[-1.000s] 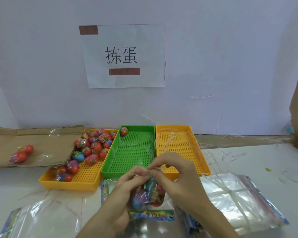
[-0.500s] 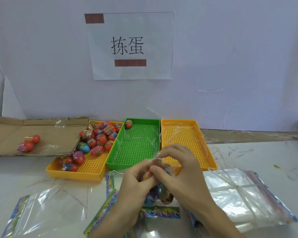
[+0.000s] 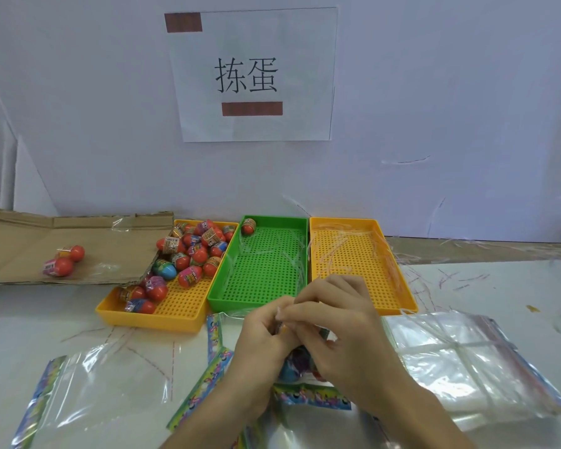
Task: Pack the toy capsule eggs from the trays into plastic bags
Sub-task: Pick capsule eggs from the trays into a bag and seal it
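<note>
My left hand (image 3: 262,343) and my right hand (image 3: 344,335) meet at the table's front centre, both pinching the top of a clear plastic bag (image 3: 300,364) that holds several capsule eggs; the hands cover most of it. Several red and coloured capsule eggs (image 3: 191,251) lie in the left yellow tray (image 3: 162,320). A single egg (image 3: 248,226) sits in the far corner of the green tray (image 3: 266,273). The right yellow tray (image 3: 353,260) holds only thin plastic strips.
Two bagged eggs (image 3: 64,260) lie on flattened cardboard (image 3: 23,234) at left. An empty printed-edge bag (image 3: 94,390) lies front left; a stack of bags (image 3: 467,361) lies at right. Plastic strips litter the table; a paper sign (image 3: 250,72) hangs on the wall.
Both hands stay pinched together on the bag's top edge, shifting slightly as the fingers work along it. The view has moved a little, so the trays and sign sit differently in frame.
</note>
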Available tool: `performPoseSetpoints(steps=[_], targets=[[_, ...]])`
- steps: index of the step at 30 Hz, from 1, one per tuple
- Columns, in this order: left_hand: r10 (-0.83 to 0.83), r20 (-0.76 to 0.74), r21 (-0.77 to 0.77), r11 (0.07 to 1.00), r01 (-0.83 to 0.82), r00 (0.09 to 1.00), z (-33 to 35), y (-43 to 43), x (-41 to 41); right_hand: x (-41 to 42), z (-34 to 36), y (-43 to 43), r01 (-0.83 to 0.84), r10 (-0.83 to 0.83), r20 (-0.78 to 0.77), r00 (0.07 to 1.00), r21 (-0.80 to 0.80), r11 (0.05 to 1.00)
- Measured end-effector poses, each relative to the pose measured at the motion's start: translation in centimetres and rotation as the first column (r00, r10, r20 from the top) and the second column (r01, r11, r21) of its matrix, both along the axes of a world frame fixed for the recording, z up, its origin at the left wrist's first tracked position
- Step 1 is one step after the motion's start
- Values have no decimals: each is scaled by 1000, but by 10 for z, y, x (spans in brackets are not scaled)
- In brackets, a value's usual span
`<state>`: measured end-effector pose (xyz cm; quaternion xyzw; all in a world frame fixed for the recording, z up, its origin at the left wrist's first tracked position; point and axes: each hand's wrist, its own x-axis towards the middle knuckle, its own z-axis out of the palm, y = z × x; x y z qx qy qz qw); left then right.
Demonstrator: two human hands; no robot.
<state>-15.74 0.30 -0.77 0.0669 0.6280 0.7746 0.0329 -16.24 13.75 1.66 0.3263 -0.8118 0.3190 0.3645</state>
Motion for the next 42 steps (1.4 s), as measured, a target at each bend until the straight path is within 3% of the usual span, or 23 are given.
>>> performPoseSetpoints(steps=[3, 8, 12, 17, 20, 23, 26, 31, 36, 40, 42], targets=[[-2, -13, 15, 1000, 2, 1000, 3, 1, 2, 1, 3, 2, -10, 19, 121, 992, -74, 997], [-93, 12, 0, 996, 93, 996, 8, 6, 5, 1, 12, 8, 97, 38, 341, 939, -371, 924], [-150, -10, -96, 984, 148, 989, 9, 4, 7, -2, 13, 13, 169, 26, 438, 898, -400, 901], [-235, 27, -146, 961, 237, 972, 9, -2, 4, -10, 21, 27, 195, 166, 637, 753, -457, 868], [-191, 56, -58, 979, 195, 980, 8, -2, 3, -14, 24, 35, 247, 225, 685, 694, -519, 818], [-56, 92, 92, 995, 47, 994, 7, -3, -2, -18, 22, 41, 287, 414, 693, 591, -660, 695], [41, 113, 189, 980, -63, 993, 9, -7, -5, -18, 19, 41, 259, 443, 751, 489, -610, 749], [57, 140, 230, 969, -89, 989, 11, -7, -4, -17, 14, 36, 227, 386, 753, 533, -566, 792], [46, 110, 238, 969, -72, 993, 17, -4, -1, -12, 15, 25, 255, 415, 729, 544, -615, 746], [3, 195, 258, 965, -54, 981, 18, -4, -2, -8, 16, 20, 298, 409, 693, 593, -661, 688], [13, 140, 275, 960, -52, 990, 18, -3, -1, -6, 16, 18, 311, 397, 689, 606, -665, 680]])
